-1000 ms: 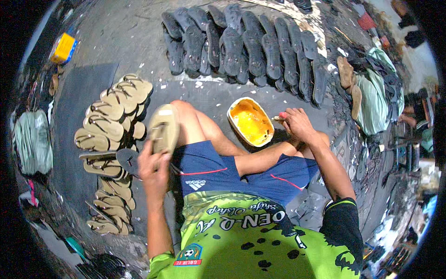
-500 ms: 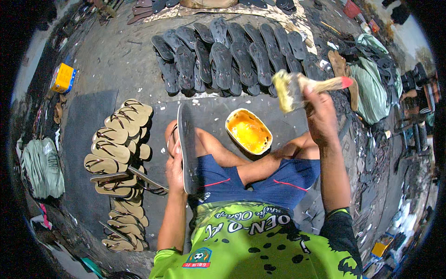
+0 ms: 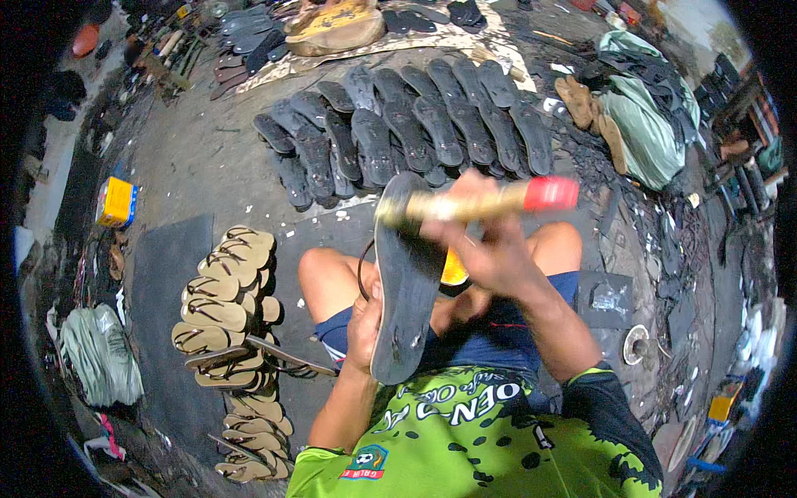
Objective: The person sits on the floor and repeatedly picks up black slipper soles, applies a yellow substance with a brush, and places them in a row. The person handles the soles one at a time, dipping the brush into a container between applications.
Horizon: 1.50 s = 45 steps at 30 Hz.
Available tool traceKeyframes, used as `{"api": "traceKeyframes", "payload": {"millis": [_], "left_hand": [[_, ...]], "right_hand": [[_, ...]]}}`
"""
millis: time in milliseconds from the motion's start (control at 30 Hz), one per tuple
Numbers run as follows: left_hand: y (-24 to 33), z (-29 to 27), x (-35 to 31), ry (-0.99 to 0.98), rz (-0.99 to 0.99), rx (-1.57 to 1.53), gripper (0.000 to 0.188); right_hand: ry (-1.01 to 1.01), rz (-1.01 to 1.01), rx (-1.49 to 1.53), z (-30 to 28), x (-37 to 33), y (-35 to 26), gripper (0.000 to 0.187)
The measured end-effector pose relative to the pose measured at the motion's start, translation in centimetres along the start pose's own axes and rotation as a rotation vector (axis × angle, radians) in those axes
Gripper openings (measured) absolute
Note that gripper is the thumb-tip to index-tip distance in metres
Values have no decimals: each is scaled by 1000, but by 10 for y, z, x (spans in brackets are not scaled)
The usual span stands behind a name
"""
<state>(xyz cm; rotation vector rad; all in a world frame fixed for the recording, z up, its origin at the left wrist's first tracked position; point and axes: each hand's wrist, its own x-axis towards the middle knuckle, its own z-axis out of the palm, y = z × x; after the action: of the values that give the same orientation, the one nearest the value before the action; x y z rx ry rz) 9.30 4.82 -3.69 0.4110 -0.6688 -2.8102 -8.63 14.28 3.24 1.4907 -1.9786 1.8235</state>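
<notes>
My left hand [image 3: 364, 328] grips a flip-flop [image 3: 407, 290] by its edge, its dark underside turned up toward me and its strap hanging at the left. My right hand [image 3: 490, 241] is closed round the wooden handle of a brush [image 3: 490, 203] with a red end. The brush is smeared by motion, and its bristles lie at the upper part of the sole. Behind my right hand, mostly hidden, a tub of yellow-orange paste [image 3: 454, 270] stands between my legs.
Beige flip-flops [image 3: 217, 314] are stacked in an overlapping row at my left, beside a dark mat [image 3: 170, 274]. Ahead lie rows of black soles [image 3: 374, 141]. A yellow box [image 3: 117, 202] stands far left; a pale green sack [image 3: 643, 133] sits at the right.
The brush has come down and left from the raised right hand onto the sole. The flip-flop has turned from edge-on to show its underside, moving right. The whole view has shifted.
</notes>
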Motion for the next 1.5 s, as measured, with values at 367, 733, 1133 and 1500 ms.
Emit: {"api": "traceKeyframes", "payload": {"millis": [367, 733, 1133, 1500], "left_hand": [[29, 9, 33, -52, 178, -196, 42], [-12, 35, -13, -126, 254, -52, 53], [8, -26, -10, 86, 551, 138, 46], [17, -4, -17, -21, 524, 514, 46]], "right_hand": [[-538, -478, -57, 20, -54, -47, 27], [140, 87, -169, 9, 25, -2, 21], [315, 372, 190, 14, -8, -25, 23], [65, -401, -158, -43, 31, -39, 19]]}}
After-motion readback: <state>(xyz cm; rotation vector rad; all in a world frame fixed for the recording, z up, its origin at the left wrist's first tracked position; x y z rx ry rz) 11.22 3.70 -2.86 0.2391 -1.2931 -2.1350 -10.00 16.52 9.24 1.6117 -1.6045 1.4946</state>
